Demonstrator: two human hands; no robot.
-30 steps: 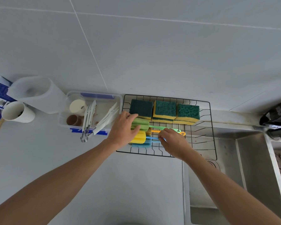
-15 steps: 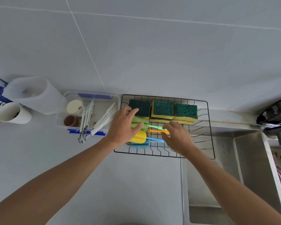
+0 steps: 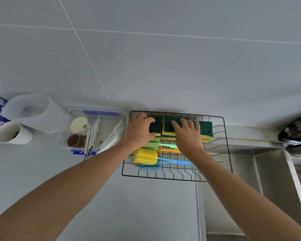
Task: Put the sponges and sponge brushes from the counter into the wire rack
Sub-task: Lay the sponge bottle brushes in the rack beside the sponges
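Observation:
A black wire rack [image 3: 163, 178] lies on the counter beside the sink. Three green-and-yellow sponges stand along its back: left [image 3: 157, 125], middle [image 3: 168, 126] and right [image 3: 206, 128]. In front of them lie sponge brushes: green [image 3: 150, 145], yellow [image 3: 145, 156], blue [image 3: 150, 166], plus an orange handle [image 3: 170, 150]. My left hand [image 3: 139, 130] curls over the left sponge, thumb at its front. My right hand [image 3: 188, 136] rests flat with spread fingers across the middle sponge and hides part of the right one.
Left of the rack is a clear plastic box [image 3: 94, 112] with tongs and small cups, then a white jug [image 3: 33, 112] and a paper cup [image 3: 12, 133]. A steel sink [image 3: 268, 171] and tap [image 3: 295, 146] lie to the right. The wall runs just behind the rack.
Both hands left the sponge brushes at the rack's middle and moved back onto the row of sponges. The brushes now lie uncovered in the rack.

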